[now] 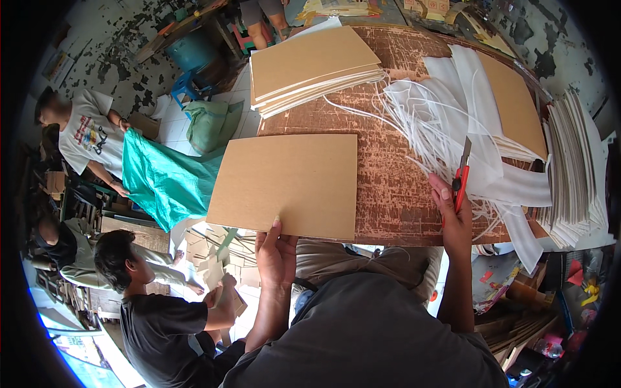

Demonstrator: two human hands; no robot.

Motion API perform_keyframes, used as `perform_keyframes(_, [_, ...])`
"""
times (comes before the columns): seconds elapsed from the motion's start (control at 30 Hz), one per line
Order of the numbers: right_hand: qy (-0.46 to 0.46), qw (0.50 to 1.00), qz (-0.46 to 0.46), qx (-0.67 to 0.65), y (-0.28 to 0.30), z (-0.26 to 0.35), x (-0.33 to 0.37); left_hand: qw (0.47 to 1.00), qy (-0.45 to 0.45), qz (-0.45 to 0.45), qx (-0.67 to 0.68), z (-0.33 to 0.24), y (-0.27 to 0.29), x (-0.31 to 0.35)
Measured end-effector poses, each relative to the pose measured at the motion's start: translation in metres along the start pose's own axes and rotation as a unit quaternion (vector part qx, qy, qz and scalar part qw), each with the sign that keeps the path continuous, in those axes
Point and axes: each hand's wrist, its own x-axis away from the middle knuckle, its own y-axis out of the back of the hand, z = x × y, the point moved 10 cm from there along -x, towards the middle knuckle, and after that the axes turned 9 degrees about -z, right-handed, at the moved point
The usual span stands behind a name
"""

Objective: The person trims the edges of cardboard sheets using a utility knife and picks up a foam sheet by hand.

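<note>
A flat brown cardboard sheet (284, 181) lies at the near left of the worn wooden table (388, 207), its left part reaching past the table's side. My left hand (277, 252) grips its near edge, thumb on top and the other fingers beneath. In my right hand (455, 210) is a red box cutter (460, 184), blade out and pointing away from me. That hand is over the table's near right part, beside a tangle of thin white strips (420, 119). Broad white strips (482, 129) lie just beyond it.
A stack of cardboard sheets (314, 61) stands at the far left of the table. More sheets (511, 103) and an upright row of boards (572, 168) are at the right. To the left, one person holds a green sheet (165, 178); another sits handling cardboard pieces (217, 265).
</note>
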Motion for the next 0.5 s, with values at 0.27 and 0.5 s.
perform_keyframes(0.27, [-0.008,1.0,-0.001,0.009,0.0021,-0.0049,-0.0005,1.0,-0.006,-0.007,-0.025,0.0013,-0.0003,0.002])
perform_keyframes(0.5, [0.044,0.996,-0.002,0.074,-0.0023,0.0002,0.0026,1.0,-0.013,-0.001,-0.021,-0.0016,-0.0065,0.0042])
